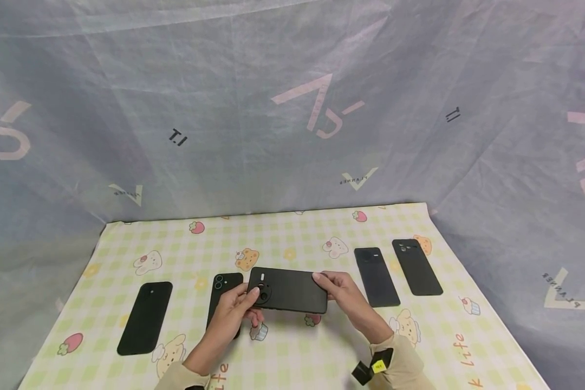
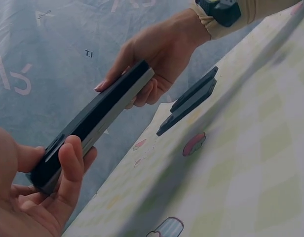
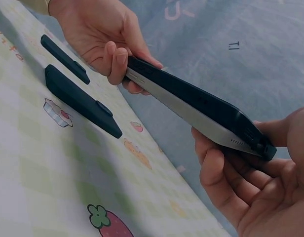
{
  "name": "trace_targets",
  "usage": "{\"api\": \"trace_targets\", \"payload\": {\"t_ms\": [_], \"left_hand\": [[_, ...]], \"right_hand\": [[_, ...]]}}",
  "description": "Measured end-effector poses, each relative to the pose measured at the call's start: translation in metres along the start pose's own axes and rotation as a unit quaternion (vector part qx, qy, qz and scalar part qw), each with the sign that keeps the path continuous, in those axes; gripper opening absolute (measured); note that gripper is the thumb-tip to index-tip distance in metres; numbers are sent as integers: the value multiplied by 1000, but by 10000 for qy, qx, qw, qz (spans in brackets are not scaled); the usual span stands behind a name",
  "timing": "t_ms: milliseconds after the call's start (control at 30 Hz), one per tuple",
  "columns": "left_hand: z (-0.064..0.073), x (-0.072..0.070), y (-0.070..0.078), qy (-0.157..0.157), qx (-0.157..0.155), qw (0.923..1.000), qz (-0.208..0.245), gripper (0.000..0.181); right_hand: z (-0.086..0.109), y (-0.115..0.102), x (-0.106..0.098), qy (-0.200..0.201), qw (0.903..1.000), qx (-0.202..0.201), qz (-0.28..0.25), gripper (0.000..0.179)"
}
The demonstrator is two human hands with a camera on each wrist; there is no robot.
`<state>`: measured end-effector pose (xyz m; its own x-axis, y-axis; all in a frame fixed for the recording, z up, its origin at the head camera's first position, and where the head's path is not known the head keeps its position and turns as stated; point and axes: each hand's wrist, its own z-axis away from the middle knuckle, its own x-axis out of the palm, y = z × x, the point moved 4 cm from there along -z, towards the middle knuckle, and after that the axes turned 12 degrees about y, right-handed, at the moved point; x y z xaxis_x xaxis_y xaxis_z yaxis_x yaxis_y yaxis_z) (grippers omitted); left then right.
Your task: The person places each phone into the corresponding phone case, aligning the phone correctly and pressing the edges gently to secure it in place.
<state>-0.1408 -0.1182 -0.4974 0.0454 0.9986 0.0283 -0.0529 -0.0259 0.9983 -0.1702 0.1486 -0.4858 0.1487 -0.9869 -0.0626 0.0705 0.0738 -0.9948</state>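
Observation:
Both hands hold a phone in a black case [image 1: 294, 291] sideways, raised over the tablecloth, with its camera side up. My left hand [image 1: 230, 313] grips the camera end, its thumb lying by the round camera ring and its fingers curled underneath. The opposite end is pinched by my right hand [image 1: 347, 301], thumb on top near the corner. Seen edge-on in the right wrist view, the black case [image 3: 186, 94] lies over a pale silver phone body [image 3: 184, 114]. Partly behind the left hand is another black phone-shaped piece [image 1: 218, 295] with two camera rings.
At the left lies a plain black phone-shaped piece [image 1: 146, 318]. To the right are a dark one with a round camera area [image 1: 377, 279] and a black one with camera holes [image 1: 417, 268]. A checked tablecloth [image 1: 273, 244] covers the table; grey cloth [image 1: 244, 135] hangs behind and at the sides.

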Motion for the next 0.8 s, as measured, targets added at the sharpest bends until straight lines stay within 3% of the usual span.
{"api": "trace_targets", "payload": {"t_ms": [333, 600, 800], "left_hand": [[1, -3, 3, 399, 117, 9991, 39, 34], [-1, -4, 4, 670, 216, 9975, 77, 30], [0, -6, 5, 740, 287, 9968, 51, 30]], "right_hand": [[3, -1, -1, -183, 9995, 260, -11, 46], [7, 4, 3, -1137, 9927, 397, -117, 49], [8, 9, 5, -1268, 9899, 545, -324, 58]]}}
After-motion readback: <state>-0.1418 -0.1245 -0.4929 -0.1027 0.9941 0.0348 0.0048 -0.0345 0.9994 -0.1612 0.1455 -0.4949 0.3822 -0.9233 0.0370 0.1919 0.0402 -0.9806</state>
